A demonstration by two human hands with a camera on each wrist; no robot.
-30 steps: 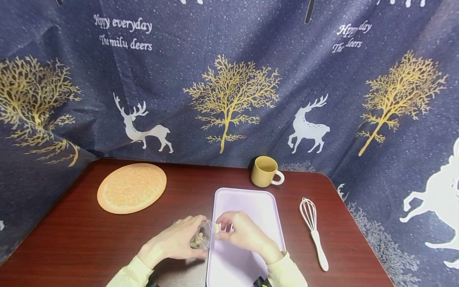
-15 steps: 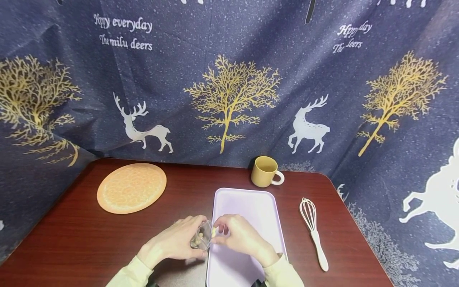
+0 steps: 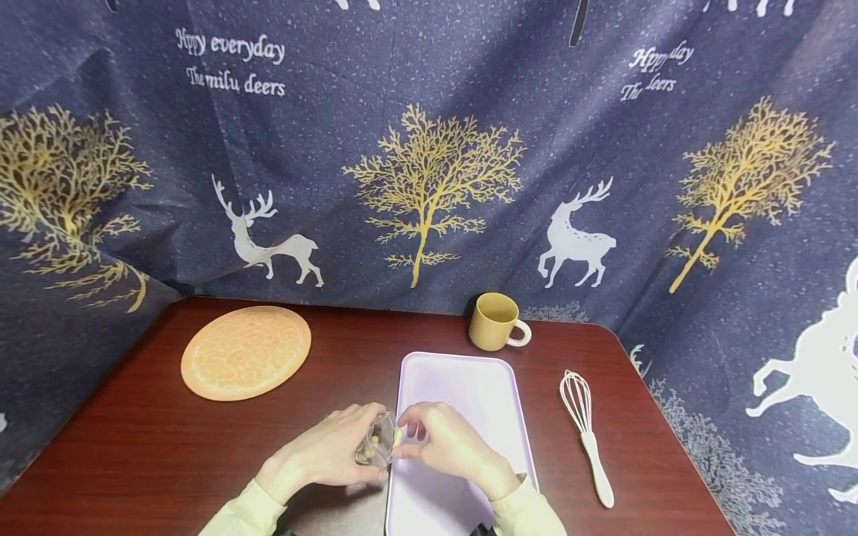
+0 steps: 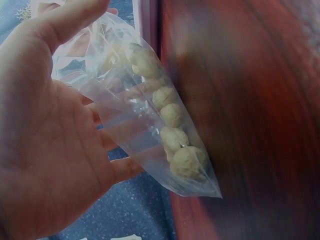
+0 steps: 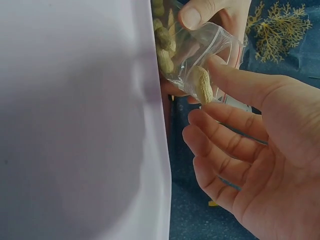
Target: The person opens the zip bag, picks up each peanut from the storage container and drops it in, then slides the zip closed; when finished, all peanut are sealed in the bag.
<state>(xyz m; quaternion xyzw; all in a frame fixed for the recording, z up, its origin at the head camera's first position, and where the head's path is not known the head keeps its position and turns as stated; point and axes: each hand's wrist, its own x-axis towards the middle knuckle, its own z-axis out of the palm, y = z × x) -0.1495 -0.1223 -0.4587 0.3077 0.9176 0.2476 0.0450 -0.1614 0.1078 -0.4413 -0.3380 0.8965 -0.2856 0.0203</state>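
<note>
My left hand (image 3: pixel 331 450) holds a clear zip bag (image 4: pixel 135 115) with several peanuts in their shells (image 4: pixel 172 115) inside it. In the head view the bag leans with its mouth toward the tray's left edge. A single peanut (image 5: pixel 203 85) is pinched between the thumb and index finger of my right hand (image 3: pixel 445 441), right at the mouth of the bag. The right wrist view shows the other fingers of that hand loosely bent below the peanut. Whether the peanut is just inside or just outside the opening is hard to tell.
Under my right hand lies a pale purple tray (image 3: pixel 462 380). Behind it stands a yellow mug (image 3: pixel 491 324) with a white handle. A white whisk (image 3: pixel 590 439) lies to the right, and an orange round mat (image 3: pixel 246 352) at the back left. A patterned cloth hangs behind the table.
My right hand has moved slightly left from over the tray, bringing the peanut to the bag's mouth. My left hand and the bag have stayed nearly still.
</note>
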